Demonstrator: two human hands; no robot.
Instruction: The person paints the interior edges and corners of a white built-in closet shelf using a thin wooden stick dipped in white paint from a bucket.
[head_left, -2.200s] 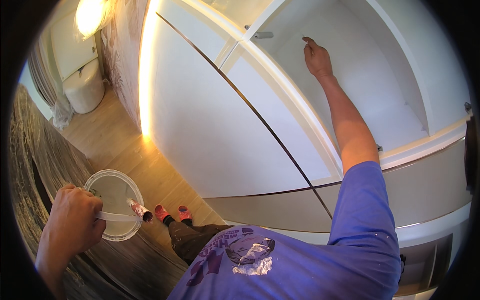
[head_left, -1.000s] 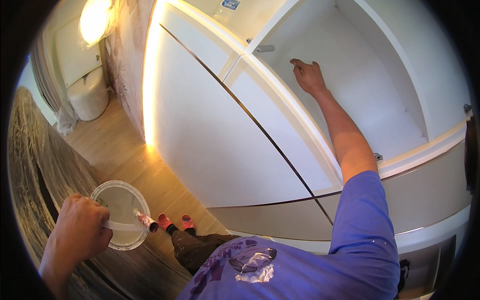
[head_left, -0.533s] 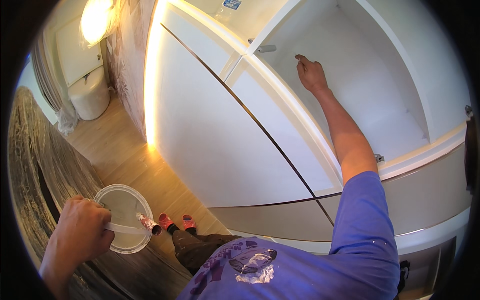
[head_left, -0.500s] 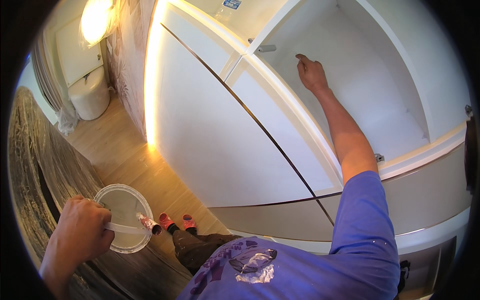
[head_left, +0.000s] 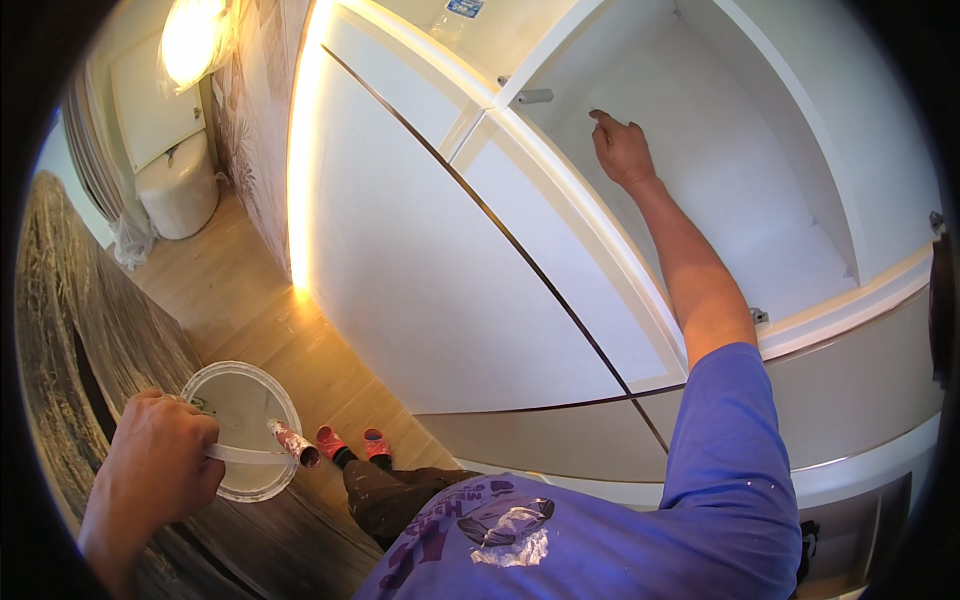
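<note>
My left hand (head_left: 160,452) is closed around the pale strap handle of a white bucket (head_left: 235,368) at the lower left. A reddish tube-like thing smeared with white (head_left: 290,440) juts over the bucket's rim; its kind is unclear. Grey-white material shows inside. Far up to the right, my right hand (head_left: 622,150) reaches into a white open cabinet (head_left: 725,150). Its index finger is stretched out against or very near the inner panel, the other fingers are curled, and no tool shows in it. A small pale mark lies by the fingertip.
A grey cylindrical fitting (head_left: 534,97) juts out left of my right hand. A hinge plate (head_left: 758,315) sits on the cabinet's front edge. White glossy doors (head_left: 420,270) stand before me, edged by a bright light strip (head_left: 301,180). A plastic-wrapped lamp (head_left: 195,45) hangs upper left.
The bucket has swung slightly left and up with my left hand. My right hand has shifted a little to the left on the cabinet panel.
</note>
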